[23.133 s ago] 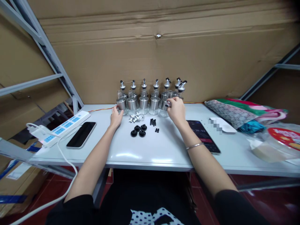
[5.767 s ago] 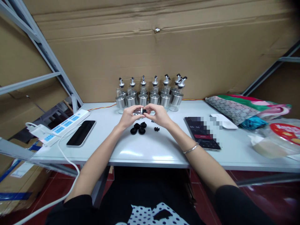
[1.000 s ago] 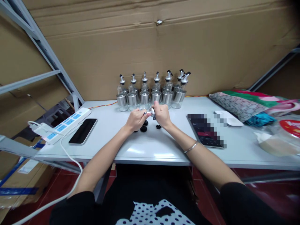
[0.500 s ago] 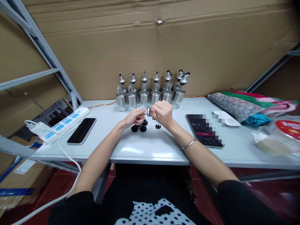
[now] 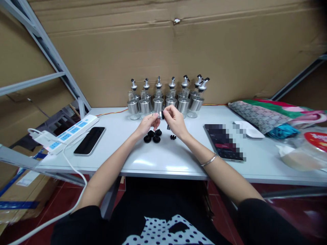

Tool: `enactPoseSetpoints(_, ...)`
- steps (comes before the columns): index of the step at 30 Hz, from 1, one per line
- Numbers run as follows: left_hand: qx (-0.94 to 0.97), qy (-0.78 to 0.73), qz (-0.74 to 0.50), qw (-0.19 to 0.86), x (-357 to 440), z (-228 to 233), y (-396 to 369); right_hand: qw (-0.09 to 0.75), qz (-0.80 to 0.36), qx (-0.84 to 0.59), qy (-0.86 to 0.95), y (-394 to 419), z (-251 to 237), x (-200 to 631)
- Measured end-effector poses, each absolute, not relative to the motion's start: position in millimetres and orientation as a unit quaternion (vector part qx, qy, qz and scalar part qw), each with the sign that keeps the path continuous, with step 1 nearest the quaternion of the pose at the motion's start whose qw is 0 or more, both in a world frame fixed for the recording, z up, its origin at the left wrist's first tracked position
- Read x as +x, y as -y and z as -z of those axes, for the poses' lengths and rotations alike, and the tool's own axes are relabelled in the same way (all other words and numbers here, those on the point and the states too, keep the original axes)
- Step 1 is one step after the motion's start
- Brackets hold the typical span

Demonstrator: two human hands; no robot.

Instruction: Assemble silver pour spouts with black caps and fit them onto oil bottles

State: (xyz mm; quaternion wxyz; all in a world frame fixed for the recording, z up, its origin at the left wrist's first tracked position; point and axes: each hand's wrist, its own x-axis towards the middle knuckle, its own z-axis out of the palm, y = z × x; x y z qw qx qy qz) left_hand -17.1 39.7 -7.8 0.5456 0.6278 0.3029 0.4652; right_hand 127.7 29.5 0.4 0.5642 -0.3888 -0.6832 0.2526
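A: What do the fingers have right now?

B: The right hand (image 5: 176,123) pinches a small metal cap piece (image 5: 161,115) with a dark ring on it, thumb and forefinger clamped on it from its right side. It sits at the very tips, raised off the table (image 5: 178,160)

A: And the left hand (image 5: 146,124)?

B: Its fingertips are drawn together just left of the piece, touching or nearly touching its left end. Whether they grip a second small part I cannot tell; something silvery shows at the tips but it is too small to read

A: How does the piece lie?

B: Its short axis runs roughly left to right, between the two sets of fingertips, so the hands face each other across it. The right hand is the one carrying it

A: What sits just out from the fingers?

B: Directly below them on the tabletop lie the black rubber stoppers (image 5: 152,136) in a small cluster, and just right of those, under the right wrist side, a few small black bits (image 5: 173,137). Beyond the fingertips, close behind them, stands the row of glass bottles with spouts (image 5: 168,100) against the cardboard wall

A: Farther out?

B: A dark phone (image 5: 90,140) and a power strip (image 5: 66,133) well to the left, another phone (image 5: 222,144) well to the right
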Motion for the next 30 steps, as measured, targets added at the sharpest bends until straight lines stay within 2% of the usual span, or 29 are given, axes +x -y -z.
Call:
enactPoseSetpoints(9, 0.639, -0.355, -0.499, 0.465, -28.3, 3.7, -40.9, 0.541, -0.264, -0.362, 0.712, -26.5, -2.1, 123.2)
enactPoseSetpoints(20, 0.585, -0.358, -0.452, 0.571, -35.2, -5.1, -42.6, 0.510, 0.007, -0.252, 0.822, -31.0, 3.1, 127.8)
enactPoseSetpoints(23, 0.572, -0.349, -0.445, 0.594, -35.7, -6.2, -42.1, 0.527, 0.026, -0.238, 0.816, -32.4, 4.5, 128.2)
enactPoseSetpoints(30, 0.574, -0.340, -0.438, 0.603, -35.6, -4.3, -42.9, 0.548, -0.012, -0.257, 0.796, -31.5, 5.0, 127.0)
